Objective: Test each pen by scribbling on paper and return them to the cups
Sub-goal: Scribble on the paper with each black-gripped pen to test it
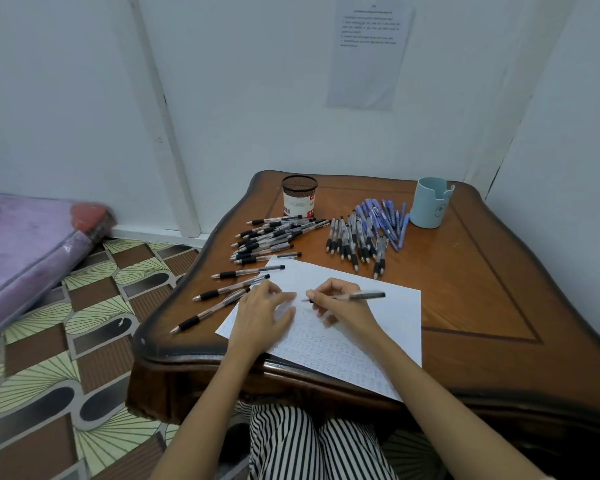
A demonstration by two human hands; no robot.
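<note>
A white sheet of paper (pixel 388 306), covered in faint scribbles, lies on the wooden table (pixel 482 289). My right hand (pixel 340 303) grips a black pen (pixel 357 296) lying almost level just above the paper, tip pointing left. My left hand (pixel 265 311) rests flat on the paper's left part, fingers spread. Several black pens (pixel 271 237) lie in a heap at the left, a few more (pixel 222 289) near the left edge. Another heap of black pens (pixel 354 240) and blue pens (pixel 385 216) lies further right. A black mesh cup (pixel 299 200) and a light blue cup (pixel 430 202) stand at the back.
The table stands in a corner against white walls, with a printed notice (pixel 371 50) taped above. A purple mattress (pixel 25 251) lies on the patterned floor at the left. My striped trousers (pixel 312 445) show below the table's front edge.
</note>
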